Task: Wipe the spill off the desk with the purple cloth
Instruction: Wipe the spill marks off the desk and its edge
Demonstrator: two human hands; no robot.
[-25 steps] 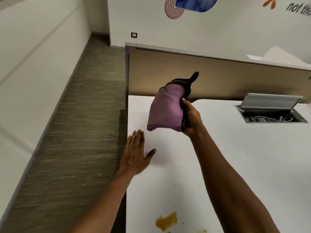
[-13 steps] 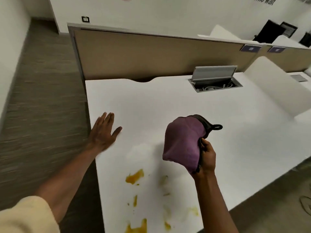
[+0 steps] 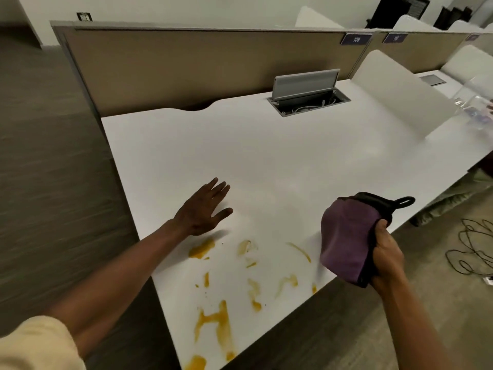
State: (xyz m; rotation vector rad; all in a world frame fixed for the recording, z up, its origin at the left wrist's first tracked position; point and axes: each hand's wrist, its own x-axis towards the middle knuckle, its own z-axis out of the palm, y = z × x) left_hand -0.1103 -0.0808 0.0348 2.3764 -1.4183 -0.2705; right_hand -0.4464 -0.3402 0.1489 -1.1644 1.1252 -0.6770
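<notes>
We've got the right hand (image 3: pixel 386 259) gripping the purple cloth (image 3: pixel 345 244), fingers (image 3: pixel 382 227) curled tight round its bunched, black-trimmed edge, and the cloth hangs above the worktop (image 3: pixel 266 161) at about 4 o'clock from the centre. It looks clear of the surface, though we can't be sure the lower fold isn't brushing it. The left hand (image 3: pixel 204 209) lies flat on the worktop, fingers straight and spread, holding nothing, just at 12 o'clock of the nearest blotch.

The spill (image 3: pixel 213 324) is an orange-brown liquid in streaks and pools, scattered across the near edge, thickest toward 6 o'clock.

What could go wrong? That worktop is smooth, glossy white, so we reckon 1 careless sweep would smear the liquid thinner and wider instead of lifting it. The pools sit right by the near edge, so a stroke toward us could push drips onto the floor. The left hand is close to that blotch and could get dragged through it.

The cloth looks soft, plush and absorbent, folded into a rounded wad, with a black hanging loop (image 3: pixel 405 202) sticking out at 2 o'clock.
</notes>
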